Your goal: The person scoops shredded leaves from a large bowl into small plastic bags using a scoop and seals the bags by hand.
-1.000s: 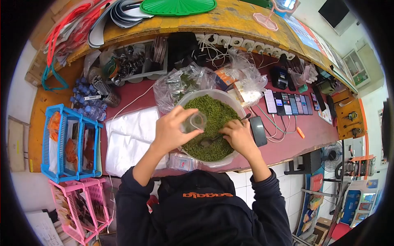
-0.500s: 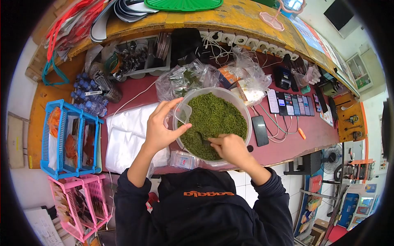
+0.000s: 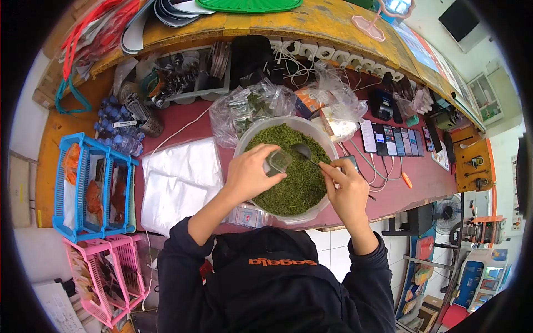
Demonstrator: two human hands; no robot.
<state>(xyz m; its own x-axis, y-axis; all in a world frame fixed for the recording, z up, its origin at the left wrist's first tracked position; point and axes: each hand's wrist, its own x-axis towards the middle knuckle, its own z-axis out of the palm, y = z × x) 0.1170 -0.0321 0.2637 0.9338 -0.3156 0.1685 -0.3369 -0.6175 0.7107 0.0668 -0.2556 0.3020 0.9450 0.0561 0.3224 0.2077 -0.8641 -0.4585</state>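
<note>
A round clear tub point(image 3: 244, 145) holds a heap of shredded green leaves point(image 3: 294, 188). Over its left half, my left hand point(image 3: 250, 173) grips a small clear plastic cup point(image 3: 280, 160) with some green in it, tilted. My right hand point(image 3: 347, 186) pinches the handle of a dark spoon point(image 3: 301, 150) at the tub's right side. The spoon's bowl is above the leaves, just right of the cup and apart from it.
White plastic bags point(image 3: 180, 177) lie left of the tub, beside a blue basket point(image 3: 83, 188). Behind the tub are clear bags point(image 3: 252, 108) of leaves. Several phones point(image 3: 391, 141) with cables lie to the right. A small clear box point(image 3: 247, 215) sits by the front edge.
My left hand has moved right with the cup, from the tub's rim to over the leaves. The spoon has come up out of the leaves as my right hand moved right and up.
</note>
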